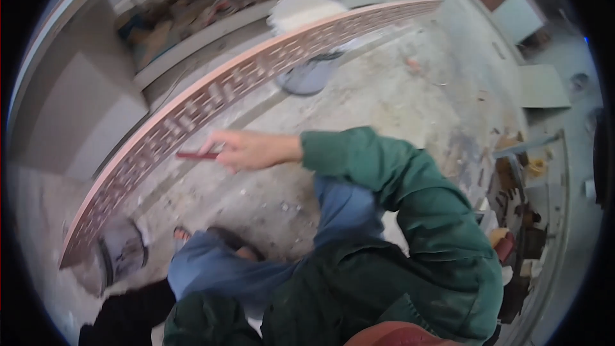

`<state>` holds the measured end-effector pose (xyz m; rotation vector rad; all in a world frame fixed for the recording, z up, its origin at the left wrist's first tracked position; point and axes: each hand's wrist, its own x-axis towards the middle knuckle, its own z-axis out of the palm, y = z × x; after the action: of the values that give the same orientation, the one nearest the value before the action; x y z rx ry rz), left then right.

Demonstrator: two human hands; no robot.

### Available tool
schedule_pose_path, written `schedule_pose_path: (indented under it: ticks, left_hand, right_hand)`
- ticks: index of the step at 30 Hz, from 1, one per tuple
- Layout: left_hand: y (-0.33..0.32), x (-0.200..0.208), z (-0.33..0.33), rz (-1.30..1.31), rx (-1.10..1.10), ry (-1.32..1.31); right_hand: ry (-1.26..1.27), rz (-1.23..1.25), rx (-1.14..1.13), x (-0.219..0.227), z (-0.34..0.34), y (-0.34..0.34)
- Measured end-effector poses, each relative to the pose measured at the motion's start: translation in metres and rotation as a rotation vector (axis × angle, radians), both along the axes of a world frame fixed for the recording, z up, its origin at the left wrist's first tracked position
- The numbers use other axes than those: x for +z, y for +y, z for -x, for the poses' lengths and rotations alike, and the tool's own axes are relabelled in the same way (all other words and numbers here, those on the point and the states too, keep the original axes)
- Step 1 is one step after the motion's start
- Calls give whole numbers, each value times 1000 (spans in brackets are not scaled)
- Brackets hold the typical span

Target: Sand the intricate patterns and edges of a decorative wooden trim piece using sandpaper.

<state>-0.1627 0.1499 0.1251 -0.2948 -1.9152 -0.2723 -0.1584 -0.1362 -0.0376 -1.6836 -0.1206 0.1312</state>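
Observation:
My right hand (251, 149) reaches leftward in a green sleeve, its fingers closed on a thin dark red stick (197, 156). The far tip of the stick lies close to the near edge of a long pinkish-brown lattice panel (208, 100); whether they touch I cannot tell. A repeating pattern of angular openings runs along the panel. It spans from the lower left to the upper right, above the floor, over a grey bucket (309, 78) near its far part and another bucket (122, 253) near its left end. My left hand is out of sight; only a green sleeve (206, 320) shows below.
Past the panel stand a round white scalloped object (306, 11) and a long trough (211, 38) full of scraps. A grey box-like block (80, 99) is at the left. Shelving (532, 211) with clutter lines the right. The concrete floor (384, 96) is stained and strewn with debris.

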Motion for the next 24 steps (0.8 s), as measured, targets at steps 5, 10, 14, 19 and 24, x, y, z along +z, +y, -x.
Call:
schedule_pose_path:
  ticks: [5, 10, 14, 19, 24]
  left_hand:
    - [5, 5, 9, -94, 341, -666]
    - [-62, -38, 5, -598, 560, -494]
    - [-73, -123, -36, -1354, 993, -155]
    - [-96, -151, -42, -1202, 1932, -691]
    - [-112, -123, -53, -1360, 1769, -687]
  right_hand:
    - [-37, 64, -12, -11, 11, -22]
    - [40, 83, -54, 3, 40, -30]
    - [-46, 120, -23, -19, 41, -19]
    - [-51, 168, -76, -1, 55, -32]
    - [-39, 231, -126, 15, 50, -43]
